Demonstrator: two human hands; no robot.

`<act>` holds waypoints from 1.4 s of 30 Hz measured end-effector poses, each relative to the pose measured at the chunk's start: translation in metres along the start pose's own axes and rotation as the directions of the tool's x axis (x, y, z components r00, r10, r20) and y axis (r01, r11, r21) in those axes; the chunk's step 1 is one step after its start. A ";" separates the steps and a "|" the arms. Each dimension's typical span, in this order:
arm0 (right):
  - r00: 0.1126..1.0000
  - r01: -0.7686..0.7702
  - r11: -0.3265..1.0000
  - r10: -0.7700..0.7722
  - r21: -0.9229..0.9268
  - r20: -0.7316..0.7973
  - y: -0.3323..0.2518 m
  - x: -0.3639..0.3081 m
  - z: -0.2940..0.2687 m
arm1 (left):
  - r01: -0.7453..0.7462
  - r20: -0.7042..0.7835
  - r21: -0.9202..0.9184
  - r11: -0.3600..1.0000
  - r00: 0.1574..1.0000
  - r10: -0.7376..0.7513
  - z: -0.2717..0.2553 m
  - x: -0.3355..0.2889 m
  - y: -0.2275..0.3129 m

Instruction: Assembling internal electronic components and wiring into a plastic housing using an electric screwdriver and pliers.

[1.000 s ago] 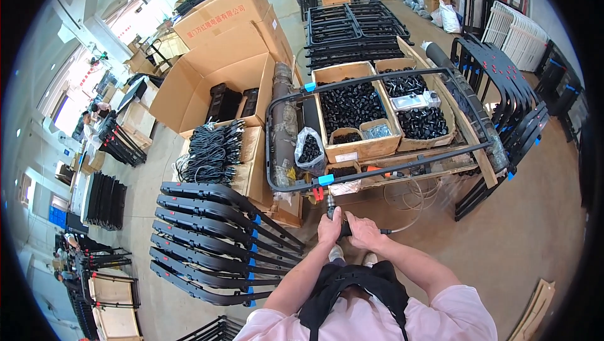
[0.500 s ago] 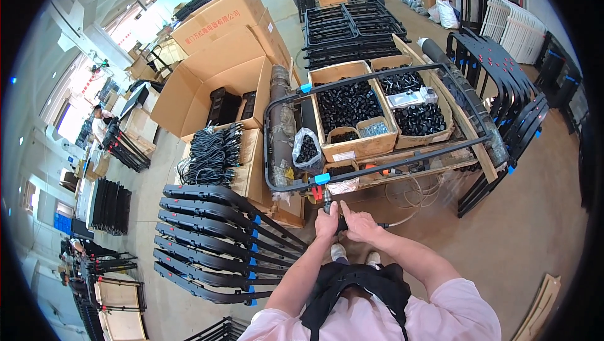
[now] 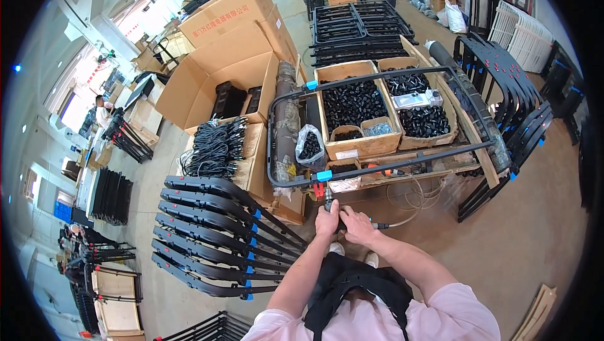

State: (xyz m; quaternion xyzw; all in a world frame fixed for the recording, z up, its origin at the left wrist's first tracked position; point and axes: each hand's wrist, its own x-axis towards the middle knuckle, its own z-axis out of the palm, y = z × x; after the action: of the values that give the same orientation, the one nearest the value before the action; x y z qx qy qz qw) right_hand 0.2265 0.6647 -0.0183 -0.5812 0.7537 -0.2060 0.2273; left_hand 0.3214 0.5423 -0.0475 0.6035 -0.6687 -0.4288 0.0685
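Observation:
My left hand (image 3: pixel 326 221) is closed round the body of a power driver (image 3: pixel 328 197), whose metal nose points away from me. My right hand (image 3: pixel 357 226) grips its rear part, fingers curled, with the hose end emerging on the right side. Just beyond the nose is the near rail of a black tubular frame (image 3: pixel 402 159) with rounded corners. A blue clip (image 3: pixel 324 176) sits on that rail near the nose, with a red piece (image 3: pixel 319 189) just below it. My fingers hide most of the driver's body. Whether its nose touches the rail, I cannot tell.
Under the frame stand a wooden box (image 3: pixel 345 150) of small black parts, another box of black parts (image 3: pixel 423 122) and a plastic bag (image 3: pixel 310 146). Black cables (image 3: pixel 216 147) lie left. Stacked curved black legs (image 3: pixel 207 231) stand near my left arm. A hose (image 3: pixel 420 199) loops at right.
The right hand's forefinger, stretched forward before, is now curled in toward the driver. The whole view has shifted slightly; both hands stay at the frame's near rail.

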 end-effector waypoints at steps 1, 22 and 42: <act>1.000 -0.003 1.000 0.003 -0.002 0.001 0.000 -0.001 -0.002 | 0.000 0.003 -0.001 1.000 1.000 0.000 0.000 -0.002 0.002; 0.998 -0.032 0.999 0.034 -0.042 0.051 -0.006 -0.022 0.016 | -0.020 0.198 -0.228 0.973 0.978 0.067 0.003 -0.016 -0.043; 0.477 -0.763 0.543 0.839 0.352 -0.261 0.197 -0.082 -0.127 | -0.784 0.539 -0.284 0.552 0.345 0.768 0.092 0.033 0.234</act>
State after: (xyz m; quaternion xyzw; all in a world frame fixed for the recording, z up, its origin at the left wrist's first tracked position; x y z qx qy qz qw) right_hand 0.0166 0.7975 -0.0196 -0.0797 0.9434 -0.2589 0.1913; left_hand 0.0813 0.5368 0.0345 0.0414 -0.8614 -0.5049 0.0367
